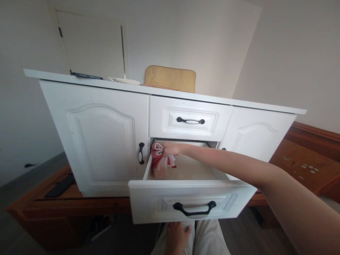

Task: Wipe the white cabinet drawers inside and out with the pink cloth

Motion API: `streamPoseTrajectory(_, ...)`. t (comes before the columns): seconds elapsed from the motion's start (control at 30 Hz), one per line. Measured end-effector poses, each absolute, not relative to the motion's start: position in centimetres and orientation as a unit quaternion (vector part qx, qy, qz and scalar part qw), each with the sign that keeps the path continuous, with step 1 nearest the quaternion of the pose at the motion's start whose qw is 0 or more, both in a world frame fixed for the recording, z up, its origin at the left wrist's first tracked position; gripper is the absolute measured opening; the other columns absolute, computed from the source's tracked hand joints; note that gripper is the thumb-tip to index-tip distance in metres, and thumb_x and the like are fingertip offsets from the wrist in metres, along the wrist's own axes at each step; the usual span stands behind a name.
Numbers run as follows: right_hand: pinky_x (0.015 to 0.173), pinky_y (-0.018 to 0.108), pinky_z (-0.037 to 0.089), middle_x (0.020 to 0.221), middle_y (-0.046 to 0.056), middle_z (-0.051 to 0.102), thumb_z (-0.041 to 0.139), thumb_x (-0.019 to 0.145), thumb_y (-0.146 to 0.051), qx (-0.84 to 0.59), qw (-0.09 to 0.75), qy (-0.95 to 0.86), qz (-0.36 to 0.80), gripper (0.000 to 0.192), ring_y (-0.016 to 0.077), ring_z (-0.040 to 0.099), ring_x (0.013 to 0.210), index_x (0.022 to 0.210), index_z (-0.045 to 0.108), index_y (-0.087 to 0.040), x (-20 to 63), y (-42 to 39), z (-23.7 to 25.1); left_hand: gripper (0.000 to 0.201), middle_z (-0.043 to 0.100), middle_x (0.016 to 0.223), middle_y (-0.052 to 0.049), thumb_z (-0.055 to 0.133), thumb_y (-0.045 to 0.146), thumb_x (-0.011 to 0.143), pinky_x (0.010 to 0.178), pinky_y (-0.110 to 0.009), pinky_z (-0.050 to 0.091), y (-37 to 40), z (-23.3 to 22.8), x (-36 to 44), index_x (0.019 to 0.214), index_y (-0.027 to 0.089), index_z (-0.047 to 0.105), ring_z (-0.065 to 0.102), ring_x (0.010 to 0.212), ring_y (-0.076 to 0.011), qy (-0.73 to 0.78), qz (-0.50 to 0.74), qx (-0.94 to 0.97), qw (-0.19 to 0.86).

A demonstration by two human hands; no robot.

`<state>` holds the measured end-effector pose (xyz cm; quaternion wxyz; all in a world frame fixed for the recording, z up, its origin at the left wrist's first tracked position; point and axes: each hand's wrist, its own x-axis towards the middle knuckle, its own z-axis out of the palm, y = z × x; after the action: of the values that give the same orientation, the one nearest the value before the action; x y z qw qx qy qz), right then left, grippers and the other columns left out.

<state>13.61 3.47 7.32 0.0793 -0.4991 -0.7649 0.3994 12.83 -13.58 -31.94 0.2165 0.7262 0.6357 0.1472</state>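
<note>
My right hand (pixel 171 148) reaches into the pulled-out white drawer (pixel 192 200) and is closed on a folded red, pink and white cloth (pixel 162 164). The cloth bunches upright against the drawer's left inner side, and its lower folds fan out over the drawer floor. My fingers are partly hidden behind the wrist and the fabric. Below the drawer front, my left hand (pixel 178 235) rests on my lap, its fingers loosely apart with nothing in them. A dark handle (pixel 195 209) with a pale middle is on the drawer front, just above that hand.
The drawer belongs to a white cabinet (pixel 103 141) standing on a brown wooden base (pixel 66 212). A shut upper drawer (pixel 191 120) lies above, with cupboard doors on both sides. A tablet-like dark object (pixel 87 75), a pale item (pixel 124 81) and a yellow padded backrest (pixel 170 78) appear along the top.
</note>
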Motion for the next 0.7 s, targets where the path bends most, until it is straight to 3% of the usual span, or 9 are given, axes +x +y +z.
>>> streamPoseTrajectory(0.17, 0.047, 0.024, 0.042, 0.060, -0.004, 0.056, 0.062, 0.069, -0.012, -0.346, -0.093, -0.806, 0.471, 0.007, 0.0136, 0.055, 0.057, 0.075, 0.062, -0.015, 14.5, -2.0, 8.6, 0.052, 0.075, 0.125, -0.017, 0.049, 0.046, 0.091, 0.111, -0.049, 0.041, -13.3, -32.2, 13.3, 0.123, 0.014, 0.074, 0.063, 0.123, -0.0372, 0.632, 0.139, 0.736, 0.198)
streamPoseTrajectory(0.27, 0.042, 0.026, 0.039, 0.055, -0.005, 0.052, 0.057, 0.068, -0.013, -0.292, -0.143, -0.830, 0.454, 0.007, 0.0147, 0.052, 0.050, 0.073, 0.059, -0.017, 14.2, -3.5, 8.8, 0.053, 0.074, 0.127, -0.017, 0.049, 0.047, 0.092, 0.111, -0.049, 0.042, -13.3, -32.2, 13.3, 0.125, 0.014, 0.073, 0.063, 0.124, -0.0367, 0.629, 0.141, 0.740, 0.192)
streamPoseTrajectory(0.47, 0.045, 0.029, 0.042, 0.052, -0.004, 0.052, 0.054, 0.065, -0.011, -0.327, -0.198, -0.827, 0.413, 0.012, 0.0171, 0.054, 0.051, 0.074, 0.060, -0.016, 16.4, -3.6, 9.2, 0.052, 0.073, 0.126, -0.018, 0.047, 0.047, 0.093, 0.115, -0.048, 0.039, -13.7, -32.0, 13.0, 0.120, 0.013, 0.075, 0.061, 0.126, -0.0362, 0.634, 0.144, 0.737, 0.185)
streamPoseTrajectory(0.6, 0.050, 0.031, 0.045, 0.059, -0.002, 0.056, 0.053, 0.059, -0.010, -0.403, -0.242, -0.786, 0.402, 0.025, 0.0192, 0.057, 0.059, 0.080, 0.065, -0.015, 22.8, -4.3, 9.5, 0.054, 0.072, 0.130, -0.017, 0.047, 0.048, 0.092, 0.114, -0.049, 0.040, -13.7, -31.9, 12.9, 0.124, 0.014, 0.073, 0.061, 0.127, -0.0368, 0.630, 0.145, 0.738, 0.193)
streamPoseTrajectory(0.7, 0.054, 0.031, 0.044, 0.063, 0.000, 0.058, 0.055, 0.061, -0.011, -0.467, -0.274, -0.759, 0.362, 0.020, 0.0197, 0.058, 0.065, 0.076, 0.066, -0.015, 28.5, -5.8, 9.7, 0.054, 0.072, 0.131, -0.017, 0.048, 0.047, 0.091, 0.115, -0.050, 0.039, -13.6, -32.2, 13.0, 0.126, 0.015, 0.072, 0.059, 0.129, -0.0379, 0.629, 0.156, 0.738, 0.191)
